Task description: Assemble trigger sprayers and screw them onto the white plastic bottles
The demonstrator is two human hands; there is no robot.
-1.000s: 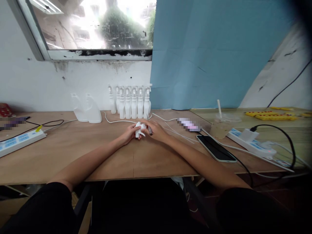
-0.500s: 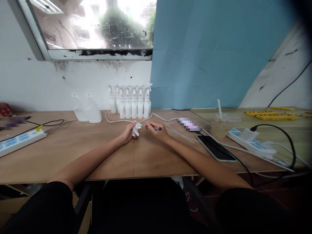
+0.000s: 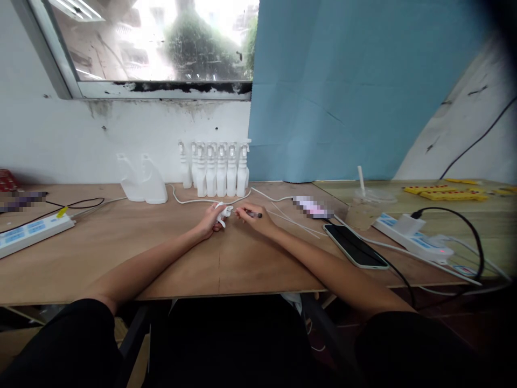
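A wooden table point(image 3: 121, 253) runs along a white wall. At far left lies a power strip point(image 3: 30, 235). Further right, against the wall, stand two white jugs point(image 3: 142, 184) and a row of spray heads point(image 3: 214, 170). At centre, the left hand point(image 3: 209, 220) is closed around a small white sprayer point(image 3: 222, 213), held just above the table. Touching it from the right, the right hand point(image 3: 256, 217) pinches a thin dark tool point(image 3: 251, 214), tip toward the sprayer. Right of the hands lie a phone point(image 3: 354, 246), a lidded cup point(image 3: 367, 206) and a second strip point(image 3: 412, 238).
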